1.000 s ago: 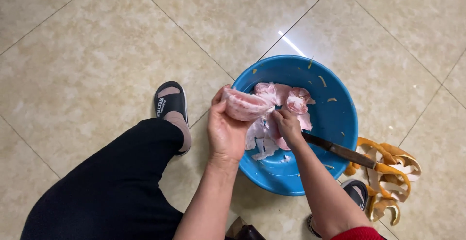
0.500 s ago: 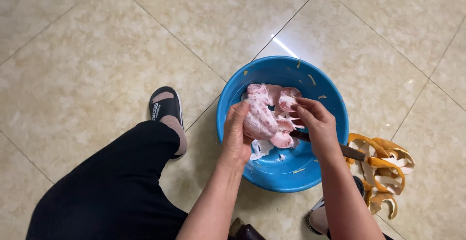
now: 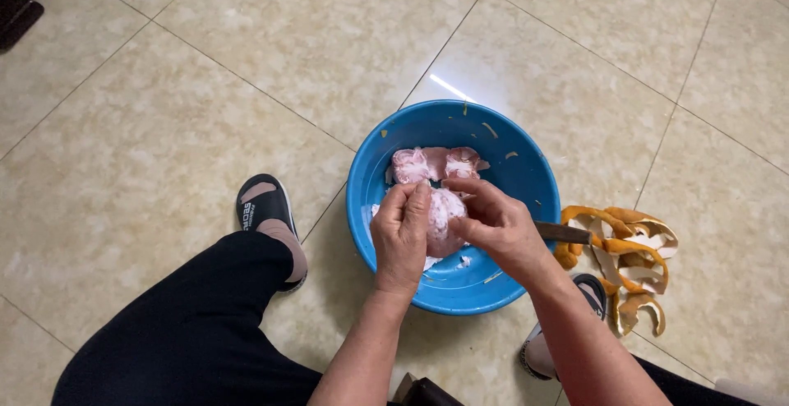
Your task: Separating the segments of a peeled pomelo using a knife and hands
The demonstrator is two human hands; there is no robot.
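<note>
Both hands, left [image 3: 400, 237] and right [image 3: 496, 229], grip pink fruit [image 3: 445, 223] over the bowl [image 3: 526, 177]. More pieces [image 3: 433, 163] lie just beyond (knife [image 3: 563, 232] under the right).

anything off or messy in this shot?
Yes. A heap of orange peels lies loose on the floor tiles beside the blue basin. Peel scraps stick to the basin's inner wall. Left hand and right hand hold pink fruit flesh over it.

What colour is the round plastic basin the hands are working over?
Bright blue: the round plastic basin shows clearly in the head view, holding pale pink fruit flesh.
</note>
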